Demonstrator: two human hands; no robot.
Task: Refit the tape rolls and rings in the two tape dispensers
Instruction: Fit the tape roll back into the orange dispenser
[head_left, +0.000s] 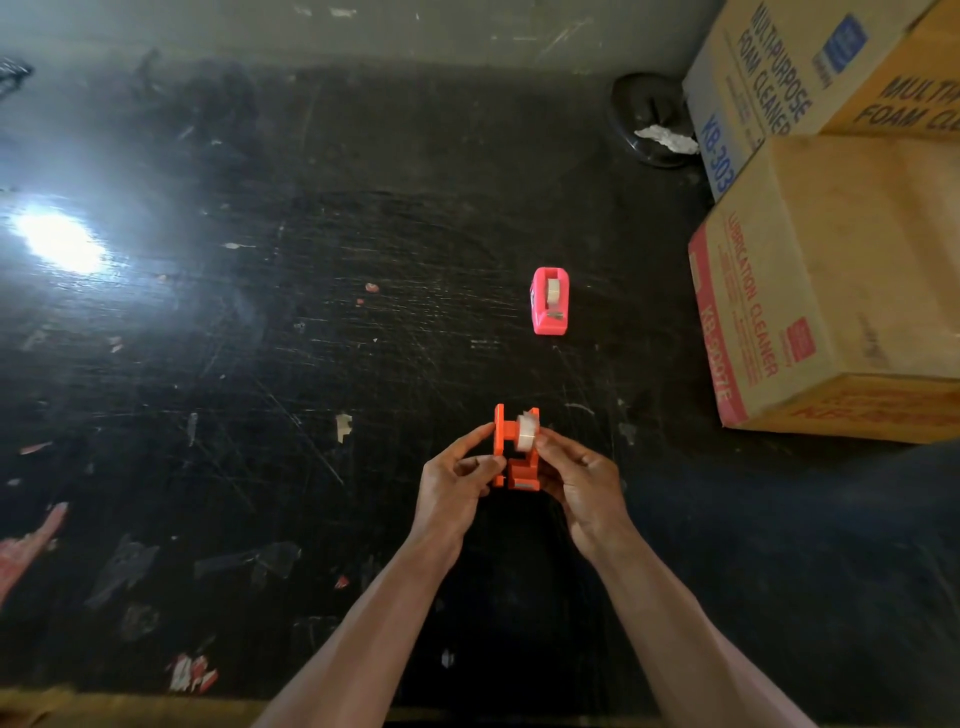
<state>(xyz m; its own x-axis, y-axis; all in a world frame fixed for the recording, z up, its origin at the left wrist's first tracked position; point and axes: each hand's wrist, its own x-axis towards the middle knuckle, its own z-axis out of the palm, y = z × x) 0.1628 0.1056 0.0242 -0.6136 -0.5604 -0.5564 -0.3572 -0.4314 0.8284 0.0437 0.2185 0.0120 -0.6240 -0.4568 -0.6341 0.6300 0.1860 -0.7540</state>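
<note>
I hold an orange tape dispenser (511, 457) above the black table, near its front middle, with its two side halves spread apart. My left hand (454, 480) grips the left side plate. My right hand (582, 483) grips the right half, fingers against the clear tape roll (529, 430) that sits on the orange hub between the halves. A pink tape dispenser (550, 300) stands upright on the table farther back, with a tape roll seated in it. No loose ring is visible.
Stacked cardboard boxes (831, 291) fill the right side of the scratched black table (311, 338). A dark round object with crumpled paper (654, 124) lies at the back right. Scraps of tape and paper dot the left and front. A bright glare sits at left.
</note>
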